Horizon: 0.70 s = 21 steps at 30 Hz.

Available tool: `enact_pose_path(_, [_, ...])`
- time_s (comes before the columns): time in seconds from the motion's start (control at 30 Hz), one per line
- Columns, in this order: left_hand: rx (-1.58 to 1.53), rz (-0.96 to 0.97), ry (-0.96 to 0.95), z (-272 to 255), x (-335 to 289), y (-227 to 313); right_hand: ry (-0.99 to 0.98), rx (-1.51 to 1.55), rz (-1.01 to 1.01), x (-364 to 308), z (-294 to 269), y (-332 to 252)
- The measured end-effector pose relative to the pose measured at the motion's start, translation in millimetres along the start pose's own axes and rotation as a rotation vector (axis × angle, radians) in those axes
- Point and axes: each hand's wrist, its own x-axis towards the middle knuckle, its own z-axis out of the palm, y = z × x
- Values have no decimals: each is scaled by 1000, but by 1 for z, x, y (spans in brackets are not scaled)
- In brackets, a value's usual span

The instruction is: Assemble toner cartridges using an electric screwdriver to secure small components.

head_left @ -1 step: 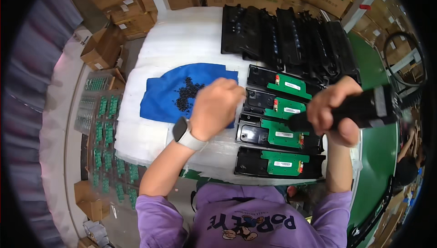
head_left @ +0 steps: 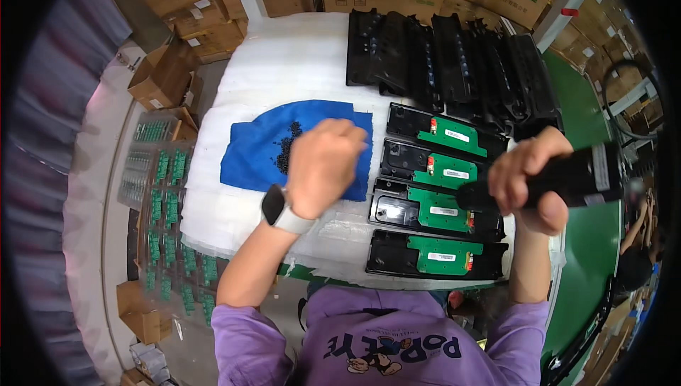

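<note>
Tiny black screw-like pieces (head_left: 284, 153) lie on the blue cloth (head_left: 245, 152), just under the curled left hand (head_left: 323, 166); whether it pinches any, I can't tell. The right hand (head_left: 528, 177), well right, grips a black cylindrical handheld tool (head_left: 578, 173), long axis left-right. The left hand sits farther left than before.

Left forearm (head_left: 257, 264), bare, slanting upward and inward from the lower left. The left grip (head_left: 325, 168), slightly blurred, lies with its back turned toward the viewer and its fingers curled under; the fingertips are hidden. Right forearm (head_left: 531, 258), also bare, rising almost vertically and partly covered at its upper end by the right grip (head_left: 526, 173). Here the fingers (head_left: 501, 182) are bent in a firm clasp, directed inward. The two grips stand well apart, at nearly equal height.
</note>
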Motion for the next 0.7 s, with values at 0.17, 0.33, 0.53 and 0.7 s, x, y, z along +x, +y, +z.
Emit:
enact_pose_path(0.17, [282, -257, -98, -17, -29, -41, 50, -54, -104, -30, -14, -13])
enact_pose_path(0.33, [252, -228, -14, -6, -28, -51, 60, -82, -168, -43, -26, -11])
enact_pose_path(0.53, [154, -226, 148, -5, -24, -55, 87, -67, -152, -49, -33, -9])
enact_pose_path(0.7, [-832, -576, 49, 3, -14, -32, 126, 14, -112, -45, -31, -8])
